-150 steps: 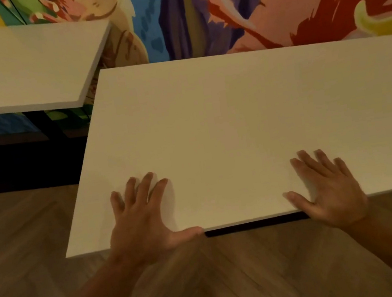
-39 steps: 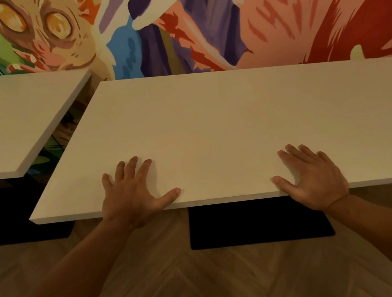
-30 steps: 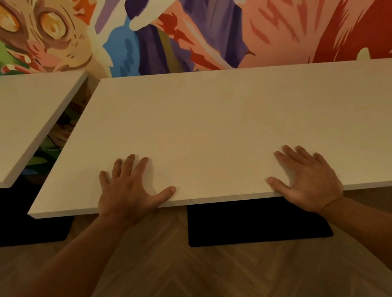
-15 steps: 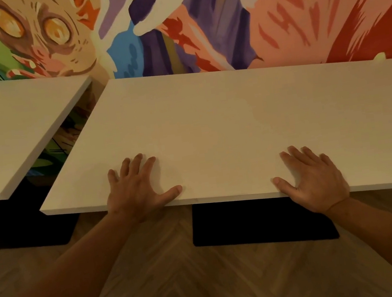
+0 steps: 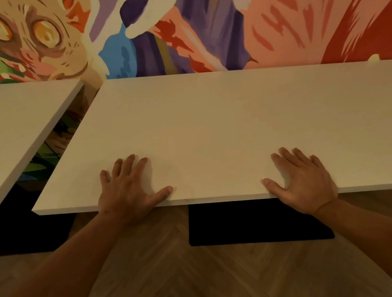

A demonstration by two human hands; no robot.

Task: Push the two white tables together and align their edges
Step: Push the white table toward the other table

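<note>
Open gap (image 5: 63, 141) between two white tables (image 5: 236, 122)

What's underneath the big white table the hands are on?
Under the big white table sits a flat black base on wooden floor. The tabletop covers whatever joins them.

Background and floor. A painted mural (image 5: 197, 22) covers the far wall: an animal face with large orange eyes (image 5: 22, 34) at the far left, blue and purple shapes in the middle, pink and red strokes to the right. Herringbone wood flooring (image 5: 184, 288) fills the near ground, with a flat black base plate (image 5: 238, 225) lying on it.
</note>
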